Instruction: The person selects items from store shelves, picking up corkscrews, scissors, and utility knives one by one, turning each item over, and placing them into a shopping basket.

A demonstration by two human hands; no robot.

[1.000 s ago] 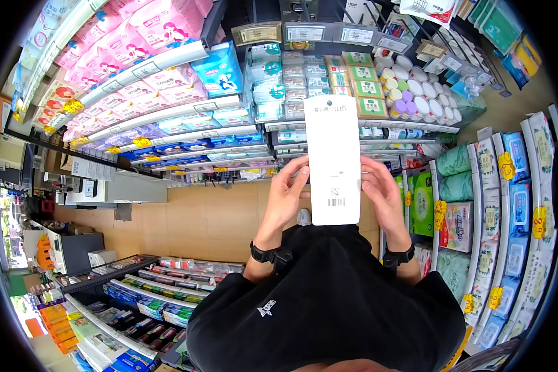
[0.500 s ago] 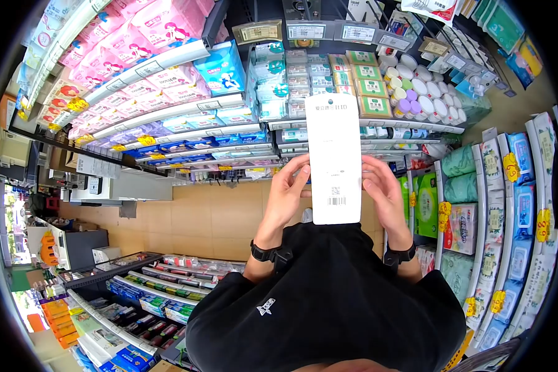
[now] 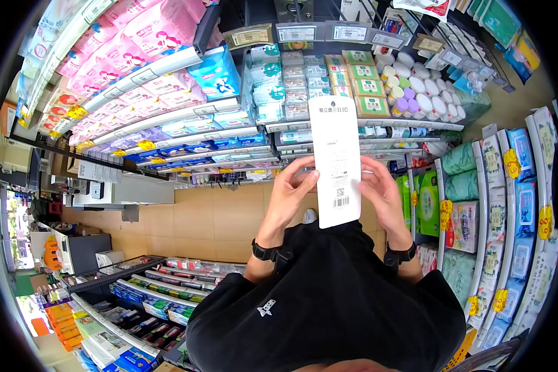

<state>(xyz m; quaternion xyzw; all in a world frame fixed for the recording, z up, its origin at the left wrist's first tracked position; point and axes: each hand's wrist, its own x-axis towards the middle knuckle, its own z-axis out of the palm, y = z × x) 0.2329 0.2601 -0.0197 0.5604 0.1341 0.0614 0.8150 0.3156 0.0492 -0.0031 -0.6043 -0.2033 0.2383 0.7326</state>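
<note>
Both hands hold up a tall white product card (image 3: 336,142) by its long edges. It has a hang hole at the top, dark printing and a barcode near the bottom. My left hand (image 3: 294,189) grips the left edge, thumb on the printed face. On the right edge my right hand (image 3: 381,189) closes, its thumb near the border and its other fingers partly behind. Whatever is on the card's far side is hidden. The card tilts slightly, its lower end a little to the right, above my black clothing (image 3: 328,291).
Ahead, a shelf holds small boxed packs (image 3: 370,88) and round white-lidded tubs (image 3: 437,102). Pink packages (image 3: 161,31) fill the left shelves. Tissue and wipe packs (image 3: 524,204) line the right. A low rack (image 3: 167,304) stands at lower left beside the tan floor (image 3: 211,217).
The card has tilted, its lower end shifting right and its top slightly left-leaning. Its printing shows more clearly. My left thumb now lies over the card's edge.
</note>
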